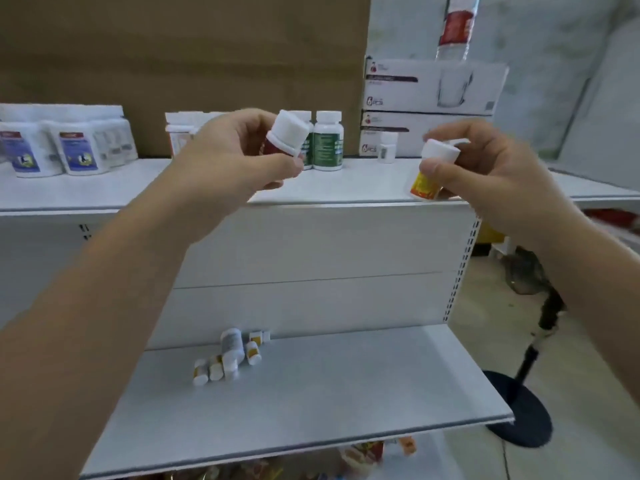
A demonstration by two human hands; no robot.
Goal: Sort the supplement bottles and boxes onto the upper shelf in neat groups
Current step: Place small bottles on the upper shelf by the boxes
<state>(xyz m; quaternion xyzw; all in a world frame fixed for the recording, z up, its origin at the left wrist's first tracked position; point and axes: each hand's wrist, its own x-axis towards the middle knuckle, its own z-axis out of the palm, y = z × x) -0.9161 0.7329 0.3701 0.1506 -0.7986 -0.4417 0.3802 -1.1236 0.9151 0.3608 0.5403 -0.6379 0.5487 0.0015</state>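
Note:
My left hand grips a red-labelled bottle with a white cap, tilted, above the upper shelf. A yellow-and-orange bottle with a white cap is held in my right hand, just over the shelf's front edge. Behind the red bottle stand two green-labelled bottles on the upper shelf. A small white bottle stands further right. Blue-labelled white packs sit at the shelf's left. Several small bottles lie on the lower shelf.
A large cardboard sheet backs the upper shelf. Two stacked white boxes stand at the right with a clear bottle on top. A fan stand with a dark round base is on the floor to the right. Coloured packets show below the lower shelf.

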